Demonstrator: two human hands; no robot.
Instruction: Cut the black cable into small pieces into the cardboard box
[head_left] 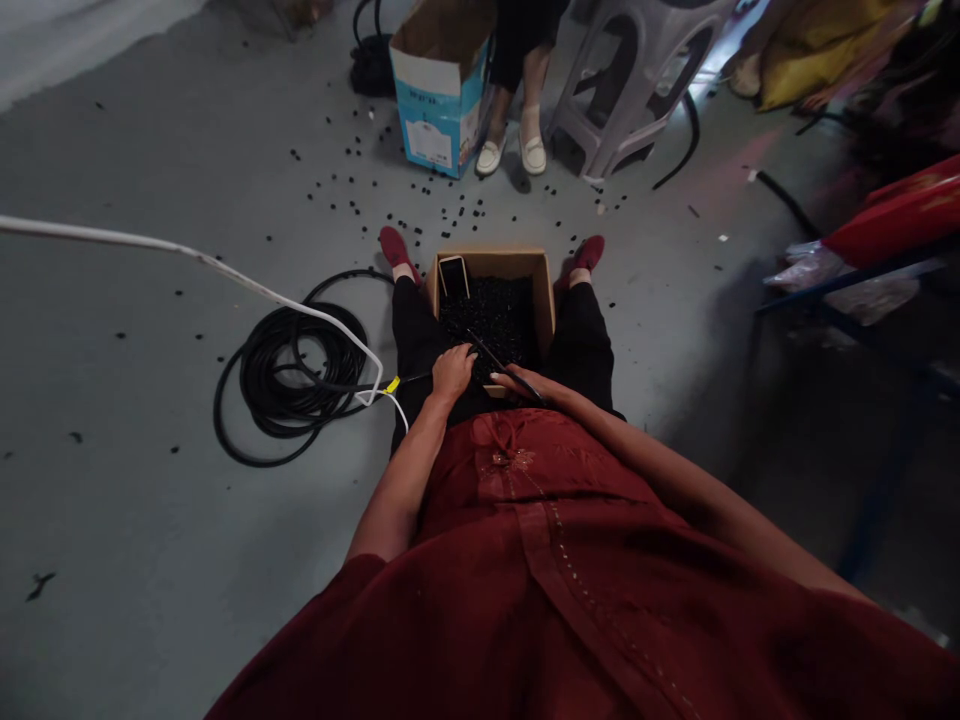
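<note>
Over your lap, your left hand (453, 372) is curled shut on the black cable (414, 378), its fingers (459, 362) pressed down near the front edge of the box. Your right hand (517, 382) sits just beside it, with its fingers (501, 375) stretched along a thin black strip (491, 354). Can't tell if they're clamping that strip or just resting on it. The strip reaches over a cardboard box (499, 264) between your legs, heaped with small black pieces (487, 320), and a phone (454, 277) stands in its far corner. The cable runs left past a bit of yellow tape (392, 384) to a big coil (292, 370) on the concrete floor (112, 350), with a white cable (225, 272) alongside. Farther out, loose black bits (420, 210) litter the floor around a blue-and-white carton (439, 110), a plastic stool (637, 85) and a co-worker's white shoes (510, 150).
</note>
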